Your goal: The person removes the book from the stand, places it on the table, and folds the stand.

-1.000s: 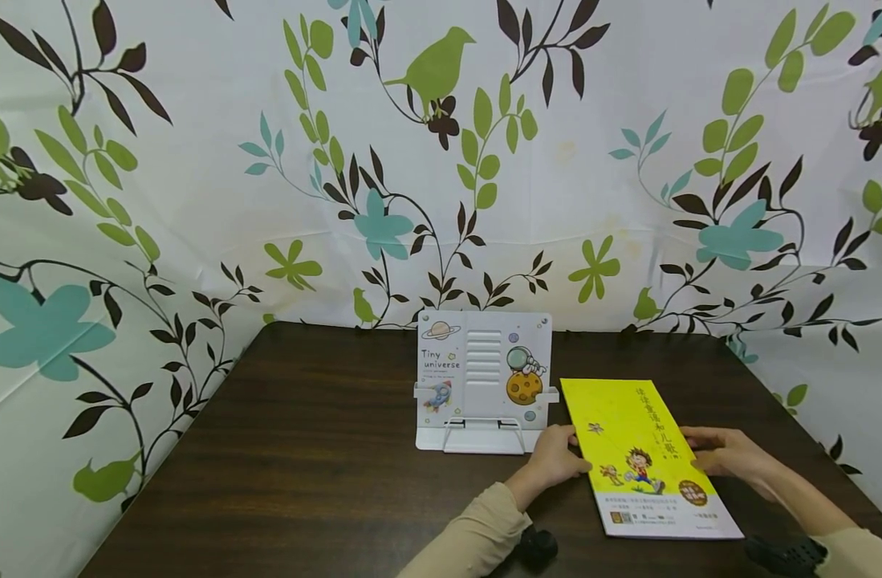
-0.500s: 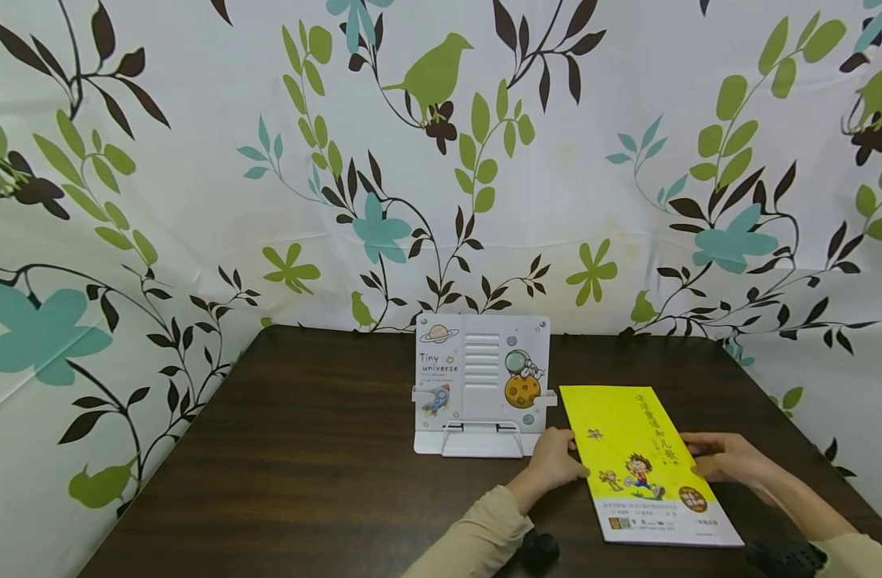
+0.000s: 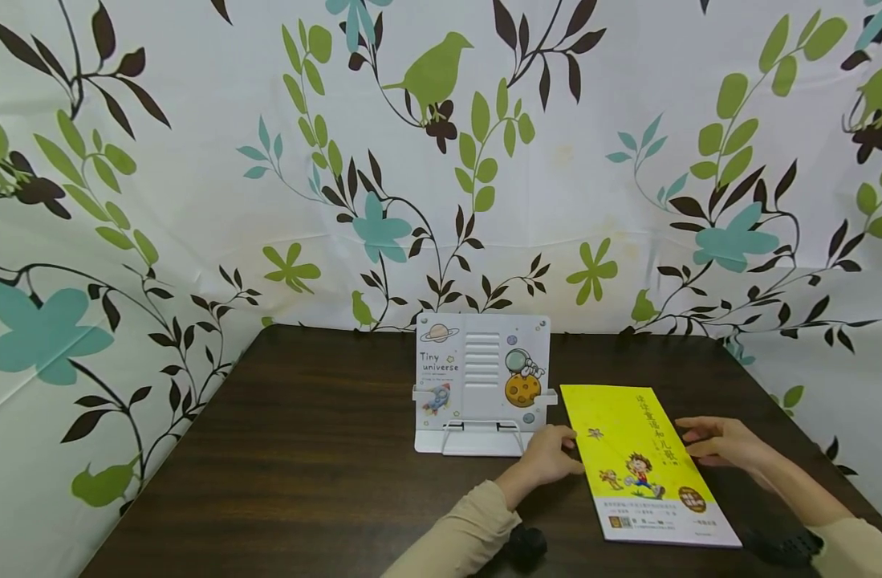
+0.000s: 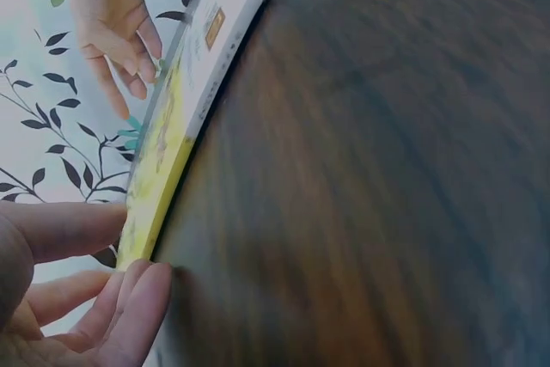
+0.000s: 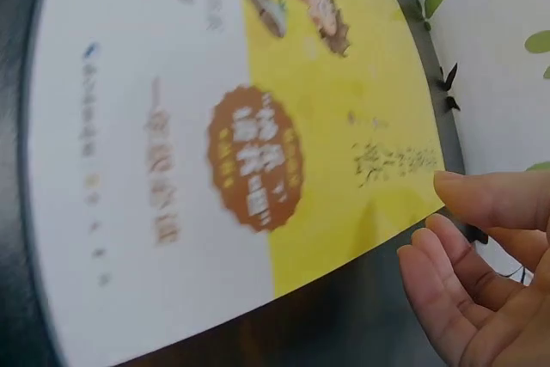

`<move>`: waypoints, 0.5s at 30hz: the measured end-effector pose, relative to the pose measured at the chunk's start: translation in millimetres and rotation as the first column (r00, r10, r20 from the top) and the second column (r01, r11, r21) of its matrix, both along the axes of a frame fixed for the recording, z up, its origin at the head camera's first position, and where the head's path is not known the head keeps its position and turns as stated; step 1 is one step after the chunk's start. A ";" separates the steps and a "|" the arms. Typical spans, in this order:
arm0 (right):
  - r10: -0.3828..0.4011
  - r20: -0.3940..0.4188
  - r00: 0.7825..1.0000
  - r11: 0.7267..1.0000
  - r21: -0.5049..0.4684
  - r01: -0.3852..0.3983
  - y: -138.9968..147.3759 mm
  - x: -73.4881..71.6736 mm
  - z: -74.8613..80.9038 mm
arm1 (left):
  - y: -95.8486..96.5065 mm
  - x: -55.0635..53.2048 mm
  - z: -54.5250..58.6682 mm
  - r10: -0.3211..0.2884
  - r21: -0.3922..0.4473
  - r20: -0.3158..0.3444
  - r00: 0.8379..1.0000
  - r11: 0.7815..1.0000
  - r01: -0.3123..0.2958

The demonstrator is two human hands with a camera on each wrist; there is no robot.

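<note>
A yellow and white children's book (image 3: 628, 425) lies face up on the dark wooden table, a running cartoon child on its cover. My left hand (image 3: 545, 457) is at the book's left edge, thumb and fingertips right beside it. In the left wrist view, the thumb and fingers of this left hand (image 4: 94, 290) are spread around the book's far end, close to its spine (image 4: 202, 92). At the right edge is my right hand (image 3: 722, 445). The right wrist view shows its thumb tip (image 5: 455, 199) by the cover's edge, with the fingers below and apart.
A white book stand (image 3: 482, 381) printed "Tiny universe" stands upright just left of the book, near the left hand. Dark wooden tabletop (image 3: 325, 449) spreads to the left. Patterned cloth (image 3: 195, 185) hangs behind the table. Black wrist devices (image 3: 783, 546) show at the sleeves.
My right hand has shifted up along the book's edge and its fingers have loosened. The left hand has drawn slightly left and back. The book has stayed nearly in place.
</note>
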State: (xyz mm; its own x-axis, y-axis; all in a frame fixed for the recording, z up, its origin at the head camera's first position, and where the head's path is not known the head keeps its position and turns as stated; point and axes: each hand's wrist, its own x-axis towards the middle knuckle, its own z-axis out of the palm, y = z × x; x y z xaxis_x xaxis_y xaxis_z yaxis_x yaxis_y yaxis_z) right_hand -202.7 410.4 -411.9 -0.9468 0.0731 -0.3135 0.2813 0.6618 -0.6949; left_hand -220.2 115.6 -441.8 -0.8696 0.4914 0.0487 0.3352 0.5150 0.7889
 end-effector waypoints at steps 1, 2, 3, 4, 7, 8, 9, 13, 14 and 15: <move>0.001 -0.007 1.000 1.000 -0.001 -0.001 -1.3 -0.9 2.1 | -2.7 0.0 1.9 -0.010 -0.004 -0.007 1.000 1.000 0.010; 0.003 -0.010 1.000 1.000 -0.009 -0.003 -2.6 -2.1 4.1 | -5.7 0.1 4.1 -0.023 -0.009 -0.012 1.000 1.000 0.023; 0.013 -0.016 1.000 1.000 -0.012 -0.013 -3.9 -3.4 6.5 | -9.2 0.4 7.4 -0.037 -0.017 -0.017 0.999 0.999 0.037; 0.017 -0.018 1.000 1.000 -0.018 -0.017 -5.6 -4.6 8.7 | -12.9 0.9 10.8 -0.052 -0.023 -0.015 0.999 0.998 0.052; 0.034 -0.031 0.999 0.999 -0.021 -0.035 -10.7 -8.9 15.3 | -25.4 1.0 23.7 -0.105 -0.033 -0.012 0.994 0.994 0.105; 0.043 -0.038 0.998 0.999 -0.020 -0.044 -12.8 -10.2 17.7 | -30.2 0.6 28.7 -0.123 -0.034 -0.021 0.992 0.992 0.122; 0.052 -0.045 0.998 0.998 -0.016 -0.053 -15.0 -11.5 20.2 | -35.2 0.1 33.7 -0.135 -0.038 -0.033 0.990 0.990 0.134; 0.083 -0.065 0.994 0.996 -0.018 -0.084 -25.2 -16.7 30.2 | -57.9 -4.5 49.8 -0.145 -0.048 -0.115 0.983 0.989 0.140; 0.095 -0.072 0.993 0.995 -0.019 -0.096 -27.7 -18.0 32.7 | -64.3 -6.3 52.2 -0.139 -0.044 -0.135 0.981 0.990 0.135; 0.104 -0.077 0.992 0.994 -0.020 -0.106 -30.1 -19.6 35.4 | -70.7 -8.4 53.7 -0.129 -0.036 -0.153 0.980 0.992 0.125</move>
State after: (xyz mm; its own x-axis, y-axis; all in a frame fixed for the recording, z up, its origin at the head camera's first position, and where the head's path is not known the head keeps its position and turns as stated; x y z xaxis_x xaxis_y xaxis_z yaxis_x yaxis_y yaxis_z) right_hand -222.3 380.2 -376.6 -0.9698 -0.0345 -0.2415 0.1573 0.6679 -0.7274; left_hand -228.6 44.9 -388.2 -0.7832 0.5998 0.1637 0.5161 0.4803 0.7093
